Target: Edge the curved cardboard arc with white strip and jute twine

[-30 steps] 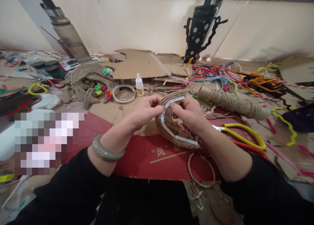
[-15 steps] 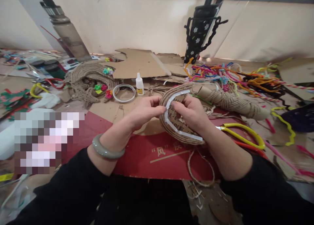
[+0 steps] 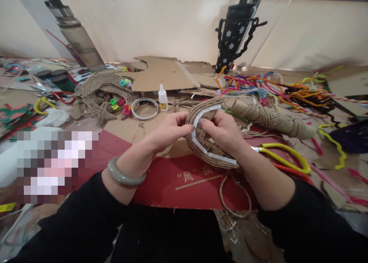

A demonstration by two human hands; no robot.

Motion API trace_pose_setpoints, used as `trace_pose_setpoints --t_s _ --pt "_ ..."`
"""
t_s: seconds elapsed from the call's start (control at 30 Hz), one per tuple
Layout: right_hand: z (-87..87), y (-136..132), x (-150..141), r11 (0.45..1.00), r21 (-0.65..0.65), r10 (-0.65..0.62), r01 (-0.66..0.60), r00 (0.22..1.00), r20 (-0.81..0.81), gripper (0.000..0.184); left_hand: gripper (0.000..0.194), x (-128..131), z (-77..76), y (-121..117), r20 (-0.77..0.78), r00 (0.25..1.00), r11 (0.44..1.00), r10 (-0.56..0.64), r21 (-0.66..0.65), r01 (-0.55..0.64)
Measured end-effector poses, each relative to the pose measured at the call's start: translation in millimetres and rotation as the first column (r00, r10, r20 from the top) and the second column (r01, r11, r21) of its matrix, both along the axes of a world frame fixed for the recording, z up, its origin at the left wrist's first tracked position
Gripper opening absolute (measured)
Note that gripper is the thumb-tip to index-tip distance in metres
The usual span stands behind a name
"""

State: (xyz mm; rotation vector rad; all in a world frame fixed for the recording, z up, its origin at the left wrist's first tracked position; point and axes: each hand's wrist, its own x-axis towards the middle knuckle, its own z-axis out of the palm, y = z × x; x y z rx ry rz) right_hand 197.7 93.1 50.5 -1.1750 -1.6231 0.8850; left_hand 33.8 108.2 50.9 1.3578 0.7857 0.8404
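Observation:
A curved cardboard piece [image 3: 220,148] is wound along its outer edge with rows of jute twine, and a white tape strip [image 3: 214,156] follows the inside of the twine. My left hand [image 3: 172,129] pinches its left rim, thumb on the front. My right hand [image 3: 225,131] grips it from the right, thumb pressed near the tape; its other fingers are partly hidden. A loop of twine [image 3: 221,194] hangs below, over red cardboard [image 3: 161,190]. Yellow-handled scissors [image 3: 284,156] lie beside my right forearm.
Behind my hands stand a small white glue bottle [image 3: 163,98] and a tape roll [image 3: 144,108]. A twine-covered piece with small flowers [image 3: 103,90] lies left. A twine roll [image 3: 273,119] and tangled coloured pipe cleaners [image 3: 267,87] lie right. Two tall bottles, one grey [image 3: 79,41], one black [image 3: 231,41], stand at the back.
Both hands keep the same hold on the twine-edged cardboard piece. It has shifted very slightly left in view; nothing was let go.

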Motion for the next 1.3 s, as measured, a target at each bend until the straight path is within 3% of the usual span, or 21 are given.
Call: trace_pose_setpoints --t_s 0.57,0.87,1.1,1.3 --pt "2.2 0.4 -1.2 0.999 -0.018 -0.047 0.049 0.996 0.075 0.019 0.014 0.3 -1.4 2.0 0.029 1.000 0.999 0.008 -0.037 -0.007" --pt "-1.5 1.2 0.9 0.999 -0.018 -0.036 0.035 0.996 -0.078 0.017 0.017 1.6 -1.6 1.5 0.066 0.997 0.997 0.028 -0.071 -0.023" --pt "-0.9 0.6 1.5 0.992 -0.059 0.112 -0.113 0.993 -0.024 0.016 0.016 0.1 -0.9 1.5 0.079 0.990 0.993 0.113 -0.038 -0.110" --pt "0.0 1.2 2.5 0.994 -0.013 0.104 -0.105 0.993 -0.056 0.018 0.017 -0.9 -2.2 2.1 0.040 0.999 0.997 0.017 -0.074 -0.014"
